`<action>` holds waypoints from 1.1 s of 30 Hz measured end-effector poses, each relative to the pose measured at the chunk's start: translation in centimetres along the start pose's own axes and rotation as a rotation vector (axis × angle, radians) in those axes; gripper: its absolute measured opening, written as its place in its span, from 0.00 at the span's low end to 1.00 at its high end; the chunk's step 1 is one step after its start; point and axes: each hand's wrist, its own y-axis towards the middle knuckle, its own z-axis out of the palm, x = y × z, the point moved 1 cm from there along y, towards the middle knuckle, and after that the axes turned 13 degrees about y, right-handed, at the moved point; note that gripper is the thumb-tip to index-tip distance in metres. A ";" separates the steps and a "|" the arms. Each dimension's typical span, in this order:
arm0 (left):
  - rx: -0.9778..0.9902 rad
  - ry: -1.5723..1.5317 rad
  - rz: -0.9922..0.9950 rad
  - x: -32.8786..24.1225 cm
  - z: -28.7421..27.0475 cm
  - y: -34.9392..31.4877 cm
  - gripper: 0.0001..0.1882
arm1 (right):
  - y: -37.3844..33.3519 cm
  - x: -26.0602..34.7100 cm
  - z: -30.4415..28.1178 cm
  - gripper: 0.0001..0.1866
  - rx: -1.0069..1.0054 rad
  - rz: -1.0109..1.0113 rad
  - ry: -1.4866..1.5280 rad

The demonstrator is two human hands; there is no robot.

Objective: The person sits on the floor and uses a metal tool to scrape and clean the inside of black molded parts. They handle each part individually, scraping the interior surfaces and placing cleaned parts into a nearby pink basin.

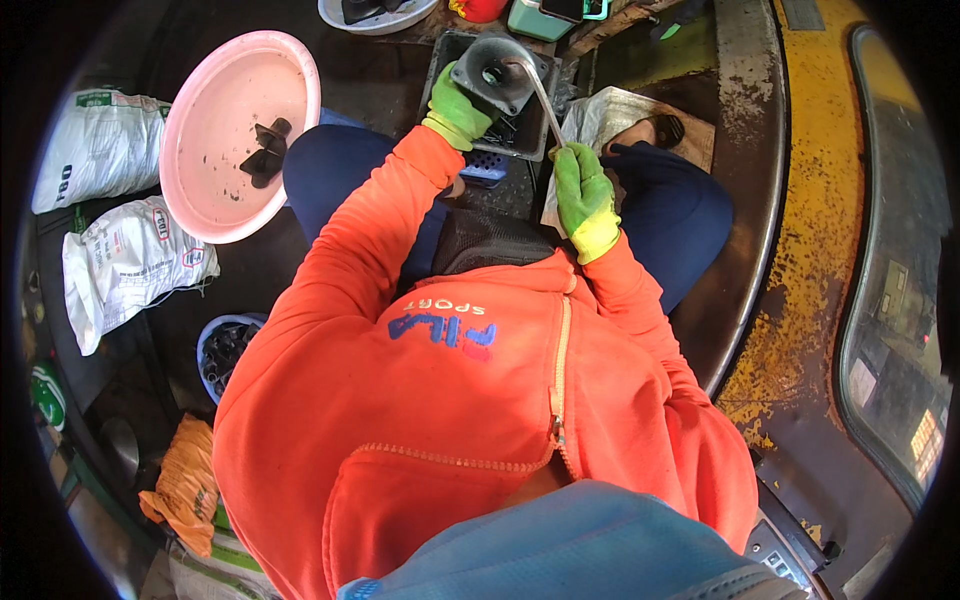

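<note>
My left hand (457,110), in a green and yellow glove, grips a dark grey flanged part (478,62) by its left side. It has a round, funnel-like opening and holes at its corners. In my right hand (585,195), gloved alike, is a thin metal rod (543,103). The rod's bent far end meets the part's upper right rim; whether it reaches inside is too small to tell. Directly below the part lies a dark rectangular tray (533,150) with small dark pieces in it.
To the left stands a pink basin (185,130) holding dark pieces (267,152). White sacks (105,150) lie beyond it, and a blue basin (212,375) of dark parts sits nearer. A white basin (395,22) and a green container (535,22) are at the back. Worn yellow metal (800,250) runs along the right.
</note>
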 end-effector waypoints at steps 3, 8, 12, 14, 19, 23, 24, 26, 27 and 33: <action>0.082 -0.839 -0.423 2.5 0.4 0.1 0.26 | 0.3 0.6 0.0 0.09 0.114 0.053 -0.295; 0.112 -1.004 -0.271 5.8 1.2 -0.8 0.21 | -0.7 1.9 -0.9 0.10 -0.023 -0.172 0.026; 0.076 -0.726 -0.211 6.3 1.5 -1.0 0.21 | -0.9 1.6 -0.4 0.11 -0.031 -0.163 0.198; 0.149 -1.453 -0.408 5.9 1.8 -0.8 0.23 | -0.1 0.9 0.5 0.12 0.214 -0.037 -0.261; 0.264 -1.649 -0.247 4.2 0.4 -0.4 0.19 | -0.4 1.4 -0.1 0.10 0.079 -0.170 -0.041; 0.201 -1.636 -0.328 3.6 -0.1 -0.1 0.19 | -0.6 2.2 0.0 0.11 0.018 -0.375 0.498; 0.223 -1.567 -0.297 3.5 -0.1 0.0 0.19 | -0.5 2.2 0.4 0.11 -0.039 -0.517 0.275; 0.392 -1.760 -0.316 3.2 0.4 -0.1 0.20 | 0.2 1.2 0.8 0.11 0.201 0.115 -0.208; 0.382 -1.770 -0.323 3.3 0.3 0.0 0.20 | 0.1 1.1 0.7 0.10 0.144 0.045 -0.337; 0.044 -1.176 -0.532 3.0 -0.2 -0.5 0.20 | -0.7 0.4 -0.6 0.11 0.004 -0.198 0.185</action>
